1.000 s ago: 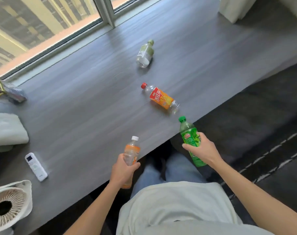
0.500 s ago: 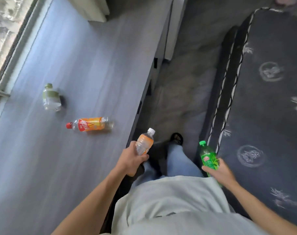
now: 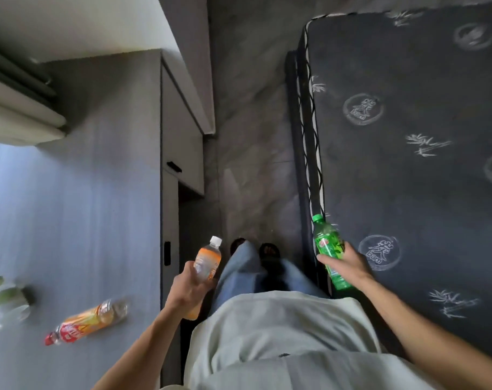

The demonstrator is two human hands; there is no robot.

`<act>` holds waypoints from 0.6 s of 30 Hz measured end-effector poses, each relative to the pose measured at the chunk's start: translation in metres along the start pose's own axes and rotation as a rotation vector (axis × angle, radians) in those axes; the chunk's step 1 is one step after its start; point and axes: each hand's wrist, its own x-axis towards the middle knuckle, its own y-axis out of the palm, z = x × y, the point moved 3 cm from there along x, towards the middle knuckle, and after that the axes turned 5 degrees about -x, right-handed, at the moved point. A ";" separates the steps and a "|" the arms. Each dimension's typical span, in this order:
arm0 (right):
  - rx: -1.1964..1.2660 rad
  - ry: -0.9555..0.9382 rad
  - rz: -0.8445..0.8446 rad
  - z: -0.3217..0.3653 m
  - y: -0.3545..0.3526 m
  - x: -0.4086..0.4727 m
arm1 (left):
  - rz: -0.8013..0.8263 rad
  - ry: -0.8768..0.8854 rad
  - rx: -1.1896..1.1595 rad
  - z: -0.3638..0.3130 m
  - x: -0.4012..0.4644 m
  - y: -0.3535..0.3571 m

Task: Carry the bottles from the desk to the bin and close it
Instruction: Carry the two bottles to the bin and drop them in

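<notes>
My left hand (image 3: pixel 189 289) grips an orange-labelled bottle (image 3: pixel 207 262) with a white cap, held upright just past the desk's edge. A green bottle (image 3: pixel 327 246) with a green cap is in my right hand (image 3: pixel 348 261), over the edge of the dark mattress. On the grey desk (image 3: pixel 78 215) at the lower left lie a red-capped bottle with an orange and red label (image 3: pixel 87 322) and a clear bottle with a pale green label (image 3: pixel 5 302). No bin is in view.
A narrow strip of grey floor (image 3: pixel 253 136) runs ahead between the desk's drawer fronts (image 3: pixel 180 136) and a dark patterned mattress (image 3: pixel 408 136) on the right. A folded white curtain or blind (image 3: pixel 19 114) lies at the desk's far left.
My view has swung further right, away from the window toward the aisle. Both hands still hold their bottles; the two bottles on the desk have slid to the lower left of the view.
</notes>
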 end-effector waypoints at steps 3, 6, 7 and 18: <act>0.020 -0.056 -0.019 0.049 -0.020 0.029 | -0.001 -0.081 0.016 0.001 0.012 -0.012; 0.034 -0.092 -0.017 0.096 -0.037 0.059 | 0.027 -0.138 0.017 -0.007 0.031 -0.025; 0.032 -0.096 -0.015 0.110 -0.043 0.069 | 0.035 -0.151 0.008 -0.013 0.040 -0.031; 0.042 -0.005 0.002 0.196 -0.100 0.136 | 0.016 -0.059 0.073 -0.197 0.177 -0.127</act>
